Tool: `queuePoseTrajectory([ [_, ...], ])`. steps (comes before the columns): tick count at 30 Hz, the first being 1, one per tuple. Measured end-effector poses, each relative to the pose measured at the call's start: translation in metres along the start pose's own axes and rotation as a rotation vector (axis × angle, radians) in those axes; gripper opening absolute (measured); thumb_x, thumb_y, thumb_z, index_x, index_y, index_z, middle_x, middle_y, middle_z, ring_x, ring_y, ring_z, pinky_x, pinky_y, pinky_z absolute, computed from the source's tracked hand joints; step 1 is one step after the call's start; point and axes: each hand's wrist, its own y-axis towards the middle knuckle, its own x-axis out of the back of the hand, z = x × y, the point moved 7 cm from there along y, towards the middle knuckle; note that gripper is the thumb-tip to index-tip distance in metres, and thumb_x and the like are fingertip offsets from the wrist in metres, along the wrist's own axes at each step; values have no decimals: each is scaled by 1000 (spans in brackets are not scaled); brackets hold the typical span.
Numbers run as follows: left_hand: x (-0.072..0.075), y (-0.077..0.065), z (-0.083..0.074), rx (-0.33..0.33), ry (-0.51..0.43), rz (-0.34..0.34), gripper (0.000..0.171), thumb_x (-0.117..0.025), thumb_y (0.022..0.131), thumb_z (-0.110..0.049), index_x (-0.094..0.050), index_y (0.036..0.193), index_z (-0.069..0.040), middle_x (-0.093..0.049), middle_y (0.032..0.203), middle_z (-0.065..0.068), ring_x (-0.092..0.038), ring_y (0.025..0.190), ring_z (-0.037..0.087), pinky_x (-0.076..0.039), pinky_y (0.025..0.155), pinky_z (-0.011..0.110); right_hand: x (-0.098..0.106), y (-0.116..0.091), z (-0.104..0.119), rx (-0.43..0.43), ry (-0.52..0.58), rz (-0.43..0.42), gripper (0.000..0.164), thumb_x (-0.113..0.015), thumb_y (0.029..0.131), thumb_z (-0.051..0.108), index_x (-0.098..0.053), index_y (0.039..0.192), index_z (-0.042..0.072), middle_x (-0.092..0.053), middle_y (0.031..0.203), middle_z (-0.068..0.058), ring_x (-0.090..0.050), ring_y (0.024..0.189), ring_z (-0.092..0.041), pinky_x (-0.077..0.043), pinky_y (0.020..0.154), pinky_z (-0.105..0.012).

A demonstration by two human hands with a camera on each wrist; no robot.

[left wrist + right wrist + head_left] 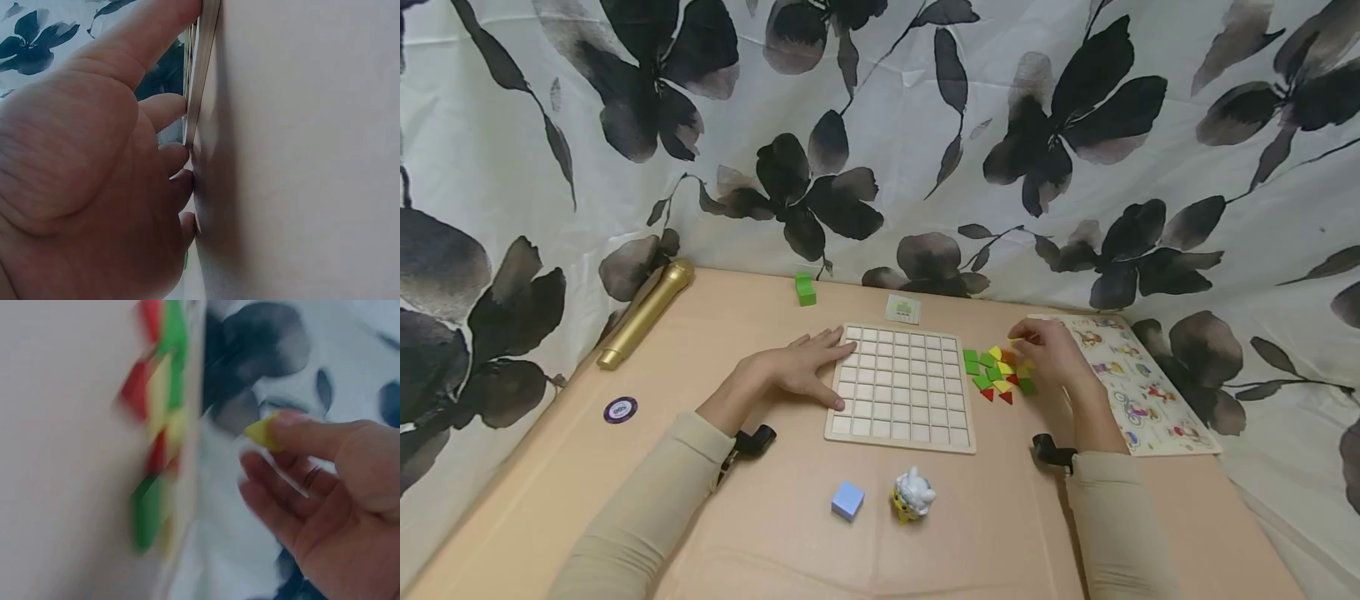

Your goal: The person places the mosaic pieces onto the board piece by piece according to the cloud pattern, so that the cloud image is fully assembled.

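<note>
A white grid board with raised square cells lies in the middle of the table. My left hand rests at its left edge with the fingers spread; in the left wrist view the thumb touches the board's wooden side. Over the pile of small coloured tiles to the right of the board is my right hand. Between thumb and index finger it pinches a yellow tile, held above the table. The pile mixes red triangles, green squares and yellow pieces.
A picture sheet lies at the right. Behind the board are a small card and green blocks. In front stand a blue cube and a small figurine. A gold microphone and a round chip lie left.
</note>
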Motion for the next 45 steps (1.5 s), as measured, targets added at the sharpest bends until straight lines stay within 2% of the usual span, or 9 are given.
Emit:
queuePoseTrajectory([
  [3, -2, 0, 2, 5, 1, 6, 109, -75, 86, -65, -21, 168, -17, 3, 176, 16, 2, 163, 37, -3, 131, 59, -2, 6, 31, 101, 106, 3, 19, -64, 104, 11, -72, 119, 2, -74, 110, -17, -70, 94, -36, -61, 82, -44],
  [7, -2, 0, 3, 8, -2, 5, 109, -75, 85, -65, -21, 168, -18, 3, 176, 15, 3, 163, 36, -3, 131, 59, -16, 18, 74, 186, 215, 59, 16, -65, 104, 12, -73, 117, 6, -74, 112, -15, -75, 94, -32, -62, 87, -51],
  [12, 0, -1, 0, -3, -3, 0, 108, -75, 86, -64, -21, 168, -17, 2, 176, 15, 3, 163, 35, -2, 131, 59, -43, 36, 120, 296, 172, 121, 10, -68, 101, 11, -75, 108, 11, -73, 104, -7, -68, 90, -24, -58, 80, -37],
  [15, 1, -1, -2, -8, 0, 0, 108, -75, 87, -63, -21, 168, -17, 2, 176, 16, 2, 163, 36, -2, 131, 59, -63, 46, 139, 364, 141, 161, 9, -70, 100, 10, -77, 105, 9, -73, 97, -4, -61, 84, -20, -51, 73, -34],
  [17, 1, -1, -2, -8, 0, 1, 107, -75, 87, -63, -21, 168, -17, 2, 176, 15, 2, 163, 36, -2, 131, 58, -76, 52, 148, 389, 141, 206, 8, -71, 99, 8, -77, 105, 7, -73, 96, -4, -62, 83, -19, -52, 73, -32],
  [22, 1, -1, -2, -8, -1, 0, 107, -75, 87, -63, -22, 168, -18, 2, 176, 15, 1, 163, 36, -3, 131, 59, -107, 63, 161, 434, 90, 303, 4, -74, 96, 5, -75, 99, 4, -74, 96, -6, -69, 87, -17, -58, 79, -30],
  [27, 0, 0, -2, -8, -6, -2, 107, -75, 87, -63, -22, 168, -17, 1, 176, 17, 0, 163, 38, -4, 130, 61, -123, 69, 161, 478, -9, 328, 1, -76, 94, 4, -76, 94, 6, -76, 94, -5, -68, 84, -15, -58, 79, -31],
  [36, 1, -2, -1, -5, -3, -3, 107, -75, 86, -63, -22, 168, -18, 2, 176, 15, 2, 163, 35, -3, 131, 59, -130, 67, 158, 623, -141, 309, 14, -79, 88, -3, -84, 90, 10, -81, 96, -2, -74, 88, -15, -61, 81, -31],
  [45, -1, 0, 2, -2, -5, -1, 108, -75, 86, -64, -21, 168, -18, 1, 176, 15, 2, 163, 37, -3, 130, 60, -131, 63, 160, 665, -153, 309, 5, -80, 91, 5, -83, 91, 9, -80, 99, -2, -72, 89, -14, -61, 81, -32],
])
